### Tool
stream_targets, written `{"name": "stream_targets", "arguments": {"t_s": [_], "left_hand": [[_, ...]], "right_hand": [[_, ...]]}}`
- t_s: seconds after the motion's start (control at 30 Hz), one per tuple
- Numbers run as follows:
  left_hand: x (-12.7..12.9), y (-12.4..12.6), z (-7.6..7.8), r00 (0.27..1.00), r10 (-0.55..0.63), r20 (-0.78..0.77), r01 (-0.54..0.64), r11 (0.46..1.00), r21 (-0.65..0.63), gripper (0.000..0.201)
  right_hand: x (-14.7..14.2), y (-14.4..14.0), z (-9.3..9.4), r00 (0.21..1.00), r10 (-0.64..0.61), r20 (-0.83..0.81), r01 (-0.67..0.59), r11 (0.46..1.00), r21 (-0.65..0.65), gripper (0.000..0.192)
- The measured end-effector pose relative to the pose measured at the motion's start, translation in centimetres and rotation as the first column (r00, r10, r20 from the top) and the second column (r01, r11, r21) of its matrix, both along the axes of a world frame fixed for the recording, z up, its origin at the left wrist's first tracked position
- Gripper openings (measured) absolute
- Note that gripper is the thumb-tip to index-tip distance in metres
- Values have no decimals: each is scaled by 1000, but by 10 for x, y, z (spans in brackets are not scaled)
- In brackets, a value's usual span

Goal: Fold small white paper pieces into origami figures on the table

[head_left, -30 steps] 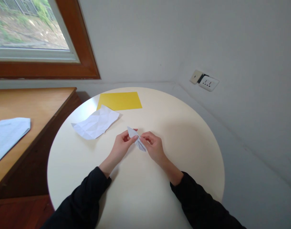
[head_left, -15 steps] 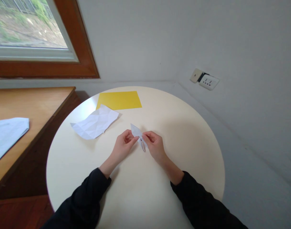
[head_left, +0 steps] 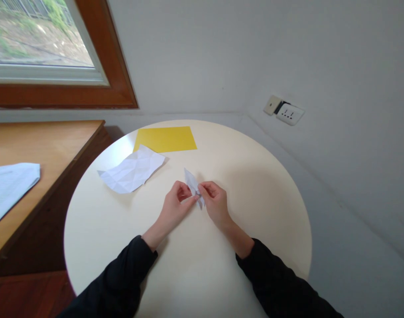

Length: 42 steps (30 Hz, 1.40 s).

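Observation:
A small piece of folded white paper [head_left: 191, 180] is held above the middle of the round table, one pointed end up and away from me, two narrow tips pointing down toward me. My right hand [head_left: 214, 199] pinches its right side between thumb and fingers. From the left, my left hand [head_left: 179, 202] has its thumb pressed on the lower middle of the paper, its fingers curled behind the left edge. Where the fingertips meet, part of the paper is hidden.
A creased, opened-out white sheet [head_left: 133, 170] lies on the round white table [head_left: 268, 212], overlapping a flat yellow sheet [head_left: 167, 139]. To the left stands a wooden desk [head_left: 56, 141] with a pale blue folded item [head_left: 13, 187]. A socket [head_left: 290, 114] is on the wall.
My left hand has shifted slightly right, its thumb sliding further across the paper. The folded paper has turned a little, and its lower tips sit closer to my fingers.

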<state>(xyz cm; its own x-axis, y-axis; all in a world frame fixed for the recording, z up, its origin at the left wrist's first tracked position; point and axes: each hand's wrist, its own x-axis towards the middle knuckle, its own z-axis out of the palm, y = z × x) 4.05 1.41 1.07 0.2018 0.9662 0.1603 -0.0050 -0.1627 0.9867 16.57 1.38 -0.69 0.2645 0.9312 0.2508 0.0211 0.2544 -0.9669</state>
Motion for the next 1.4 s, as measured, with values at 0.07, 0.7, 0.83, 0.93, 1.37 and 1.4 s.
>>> {"name": "stream_targets", "arguments": {"t_s": [0.07, 0.7, 0.83, 0.93, 1.37, 1.4], "left_hand": [[1, -1, -4, 995, -14, -95, 17, 999, 29, 22], [-1, 1, 4, 995, 44, 89, -43, 999, -15, 31], [-2, 1, 2, 997, 57, 50, -59, 997, 45, 24], [-2, 1, 2, 997, 56, 48, -59, 997, 59, 20], [-4, 1, 3, 998, 65, -8, -63, 989, 132, 14], [-4, 1, 3, 998, 64, -14, -61, 988, 138, 13]], "right_hand": [[-1, -1, -1, 1000, 6, -1, -6, 1000, 0, 13], [-1, -4, -2, 993, -3, 115, -7, 996, 88, 14], [0, -5, -3, 983, -4, 184, -18, 993, 120, 22], [1, -4, -4, 984, -5, 178, -20, 990, 141, 18], [2, -7, 0, 955, -33, 294, -27, 980, 198, 21], [3, -6, 0, 953, -44, 298, -17, 980, 197, 19]]}}
